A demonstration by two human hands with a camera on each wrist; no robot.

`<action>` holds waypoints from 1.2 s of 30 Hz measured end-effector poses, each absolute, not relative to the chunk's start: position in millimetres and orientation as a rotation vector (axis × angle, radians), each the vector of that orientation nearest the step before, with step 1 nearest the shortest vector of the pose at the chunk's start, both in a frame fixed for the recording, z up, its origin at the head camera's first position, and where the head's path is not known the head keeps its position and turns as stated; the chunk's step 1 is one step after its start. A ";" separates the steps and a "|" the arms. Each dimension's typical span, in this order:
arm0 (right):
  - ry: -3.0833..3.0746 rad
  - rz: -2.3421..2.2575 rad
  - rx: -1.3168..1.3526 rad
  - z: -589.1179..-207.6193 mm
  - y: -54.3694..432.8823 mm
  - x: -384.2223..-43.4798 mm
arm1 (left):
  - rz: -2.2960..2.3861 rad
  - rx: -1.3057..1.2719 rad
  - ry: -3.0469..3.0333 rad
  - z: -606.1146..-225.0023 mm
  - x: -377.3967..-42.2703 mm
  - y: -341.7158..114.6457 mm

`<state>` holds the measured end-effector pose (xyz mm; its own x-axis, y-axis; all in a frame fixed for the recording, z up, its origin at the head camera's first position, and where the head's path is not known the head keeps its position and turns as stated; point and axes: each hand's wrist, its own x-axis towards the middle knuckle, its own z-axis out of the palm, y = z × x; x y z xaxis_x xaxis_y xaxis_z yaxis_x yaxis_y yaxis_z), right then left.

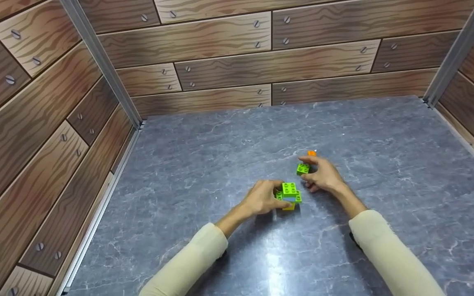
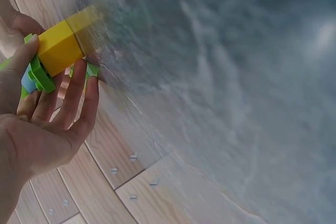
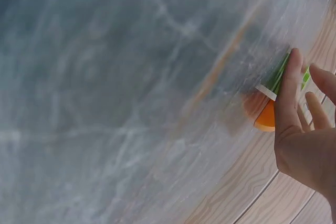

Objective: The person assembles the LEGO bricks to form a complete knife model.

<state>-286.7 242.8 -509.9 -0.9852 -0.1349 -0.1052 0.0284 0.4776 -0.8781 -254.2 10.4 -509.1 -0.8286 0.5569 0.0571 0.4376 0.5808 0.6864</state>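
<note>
Pale sleeves (image 1: 185, 263) lead to hands (image 1: 263, 197) around green bricks (image 1: 289, 188)

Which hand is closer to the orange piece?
Right. The right hand is just beside the orange piece; the left hand is farther away, holding stacked blocks.

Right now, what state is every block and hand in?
Block stack: joined, upright, yellow at bottom, green on top.
Left hand: grips the block stack.
Loose green block: apart from the block stack, studs up.
Right hand: fingers about the loose green block; whether it grips is unclear.
Orange piece: apart from the block stack, ungripped.
</note>
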 end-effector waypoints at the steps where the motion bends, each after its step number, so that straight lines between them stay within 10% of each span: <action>1: 2.554 -1.521 -0.094 -510.4 242.6 -286.6 | 1.080 0.836 2.641 -509.5 -254.0 10.5; 36: 2.356 -1.722 0.132 -511.2 243.6 -289.4 | 1.044 0.845 2.675 -510.5 -254.3 11.0</action>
